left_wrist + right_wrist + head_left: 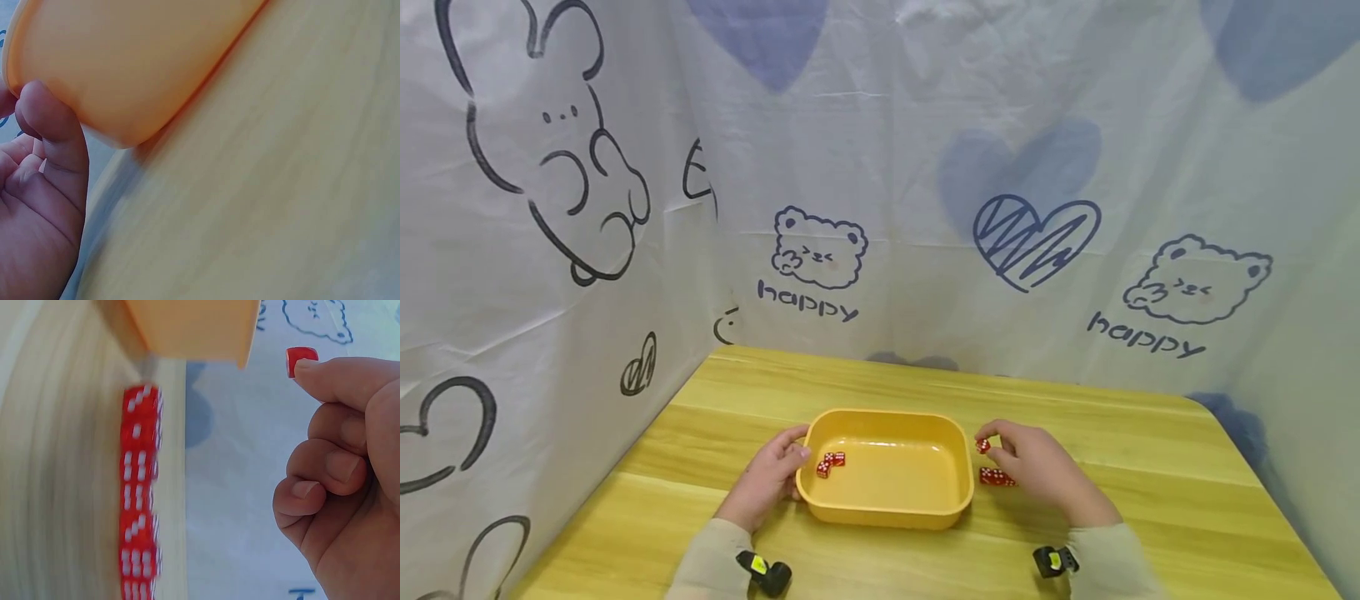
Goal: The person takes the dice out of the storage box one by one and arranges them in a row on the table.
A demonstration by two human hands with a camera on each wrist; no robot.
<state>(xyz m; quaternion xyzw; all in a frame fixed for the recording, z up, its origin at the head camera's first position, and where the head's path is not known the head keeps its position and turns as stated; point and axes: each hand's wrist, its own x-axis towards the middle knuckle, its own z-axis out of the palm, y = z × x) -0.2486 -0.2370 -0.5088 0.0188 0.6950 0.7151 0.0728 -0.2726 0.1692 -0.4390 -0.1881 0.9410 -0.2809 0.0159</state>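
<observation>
A yellow rectangular plastic tray (pixel 883 517) stands on the table. My left hand (pixel 769 477) grips the tray's left end, thumb at the rim, as the left wrist view also shows. Inside the tray near that end lie three red dice (pixel 823 470) with white pips, close together. Between thumb and index finger, my right hand (pixel 1037 467) pinches a single red die (pixel 302 360), just off the tray's right side and raised above the table. Below it, a straight row of several red dice (pixel 136 487) lies on the table, partly hidden by the right hand in the head view.
The wood-grain table (pixel 715 400) reaches back to white cloth walls (pixel 910 308) with drawn hearts and bears. Its right edge slopes away beyond my right arm. Each wrist wears a black strapped device (pixel 765 572).
</observation>
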